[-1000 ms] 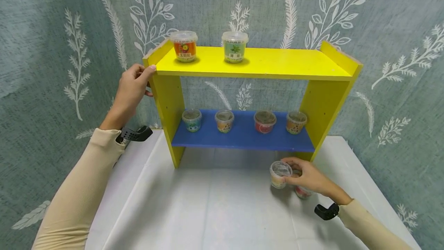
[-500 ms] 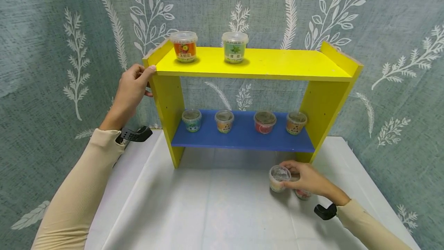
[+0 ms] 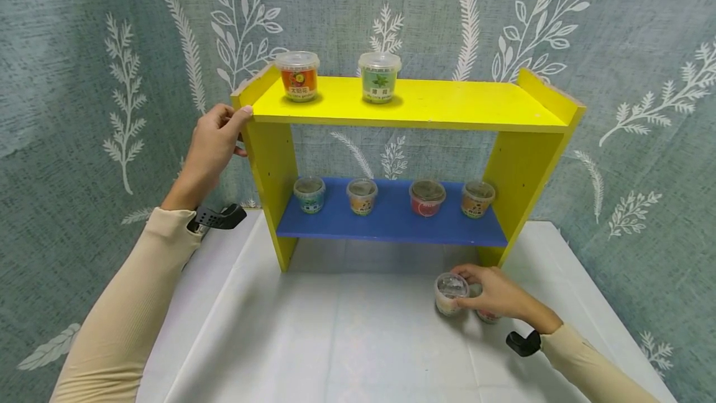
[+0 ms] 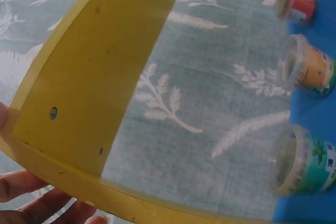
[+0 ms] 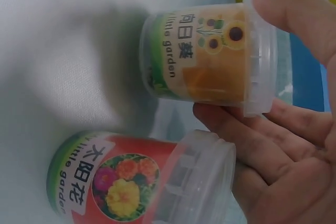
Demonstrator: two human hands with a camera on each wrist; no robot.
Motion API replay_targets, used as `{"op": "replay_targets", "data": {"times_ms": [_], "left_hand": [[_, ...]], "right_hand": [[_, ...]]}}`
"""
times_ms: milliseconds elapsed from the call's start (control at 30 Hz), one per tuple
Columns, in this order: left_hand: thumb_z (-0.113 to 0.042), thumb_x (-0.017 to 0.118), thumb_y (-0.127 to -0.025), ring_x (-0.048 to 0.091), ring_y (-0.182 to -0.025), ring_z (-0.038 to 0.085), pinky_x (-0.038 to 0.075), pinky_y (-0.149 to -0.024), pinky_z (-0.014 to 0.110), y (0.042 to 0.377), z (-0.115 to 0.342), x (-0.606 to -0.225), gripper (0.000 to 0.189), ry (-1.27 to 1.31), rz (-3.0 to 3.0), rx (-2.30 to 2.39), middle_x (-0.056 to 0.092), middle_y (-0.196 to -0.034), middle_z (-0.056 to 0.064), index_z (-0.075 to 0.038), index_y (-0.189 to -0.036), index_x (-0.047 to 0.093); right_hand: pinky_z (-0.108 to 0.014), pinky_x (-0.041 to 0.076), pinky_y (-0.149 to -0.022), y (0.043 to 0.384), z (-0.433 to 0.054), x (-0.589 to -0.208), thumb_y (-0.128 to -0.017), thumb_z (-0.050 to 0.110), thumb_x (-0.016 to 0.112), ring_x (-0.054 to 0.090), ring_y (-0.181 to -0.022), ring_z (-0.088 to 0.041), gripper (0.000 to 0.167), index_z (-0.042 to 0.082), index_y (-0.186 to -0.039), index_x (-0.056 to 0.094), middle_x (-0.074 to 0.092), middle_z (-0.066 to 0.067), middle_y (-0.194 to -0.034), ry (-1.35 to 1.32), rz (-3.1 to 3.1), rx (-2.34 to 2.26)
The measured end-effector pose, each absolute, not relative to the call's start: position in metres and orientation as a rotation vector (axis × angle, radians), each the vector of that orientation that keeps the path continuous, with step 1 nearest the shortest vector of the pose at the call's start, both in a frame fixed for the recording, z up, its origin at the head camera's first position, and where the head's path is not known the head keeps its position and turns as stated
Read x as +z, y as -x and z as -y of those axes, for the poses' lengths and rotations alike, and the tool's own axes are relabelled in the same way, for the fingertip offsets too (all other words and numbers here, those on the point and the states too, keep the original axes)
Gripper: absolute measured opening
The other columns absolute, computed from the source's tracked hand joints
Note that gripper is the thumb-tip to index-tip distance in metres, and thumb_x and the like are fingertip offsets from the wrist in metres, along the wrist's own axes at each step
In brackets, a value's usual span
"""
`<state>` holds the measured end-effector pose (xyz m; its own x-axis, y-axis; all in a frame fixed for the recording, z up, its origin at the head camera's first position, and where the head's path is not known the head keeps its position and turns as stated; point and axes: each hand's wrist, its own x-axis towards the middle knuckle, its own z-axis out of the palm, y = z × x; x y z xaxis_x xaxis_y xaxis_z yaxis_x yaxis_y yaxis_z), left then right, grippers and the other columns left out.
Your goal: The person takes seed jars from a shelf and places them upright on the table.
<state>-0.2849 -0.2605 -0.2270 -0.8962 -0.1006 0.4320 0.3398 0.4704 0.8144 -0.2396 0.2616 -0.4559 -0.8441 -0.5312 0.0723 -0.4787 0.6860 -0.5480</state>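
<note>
Your left hand [image 3: 211,142], arm outstretched at frame left, grips the yellow shelf [image 3: 447,101] by its corner; your right hand [image 3: 495,293], lower right, pinches an orange sunflower cup [image 5: 210,53].

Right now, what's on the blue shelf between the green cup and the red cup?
An orange cup, shown in both the head and left wrist views.

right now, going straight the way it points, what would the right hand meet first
Past the orange-labelled clear plastic cup the right hand holds, the way looks free across the white tabletop, perhaps under the rectangular blue shelf; depth is unclear.
</note>
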Motion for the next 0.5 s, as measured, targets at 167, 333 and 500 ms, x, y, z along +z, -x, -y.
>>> {"op": "replay_targets", "data": {"times_ms": [167,333,500], "left_hand": [[-0.059,0.052,-0.102,0.054,-0.094,0.018,0.054,-0.066,0.022,0.2853,0.2596,-0.2266,0.050,0.202,2.306,-1.405,0.053,-0.105,0.006,-0.011,-0.115,0.055],[-0.059,0.051,-0.102,0.054,-0.094,0.018,0.054,-0.065,0.022,0.2848,0.2594,-0.2273,0.051,0.202,2.313,-1.399,0.054,-0.106,0.007,-0.010,-0.116,0.055],[-0.060,0.051,-0.102,0.054,-0.094,0.018,0.054,-0.065,0.021,0.2843,0.2587,-0.2265,0.051,0.199,2.302,-1.399,0.053,-0.106,0.006,-0.010,-0.114,0.054]], "right_hand": [[-0.040,0.057,-0.087,0.2392,-0.2623,-0.4575,-0.084,0.050,0.083,0.070,-0.102,-0.018,0.065,0.008,-0.130,0.065,0.073,-0.004,-0.116,0.820,-2.791,-0.804],[-0.040,0.057,-0.088,0.2393,-0.2620,-0.4579,-0.085,0.052,0.082,0.070,-0.106,-0.021,0.066,0.007,-0.130,0.064,0.073,-0.005,-0.118,0.810,-2.760,-0.790],[-0.035,0.057,-0.082,0.2400,-0.2636,-0.4562,-0.086,0.049,0.082,0.070,-0.079,-0.011,0.065,0.007,-0.131,0.062,0.072,-0.009,-0.120,0.817,-2.721,-0.811]]}}
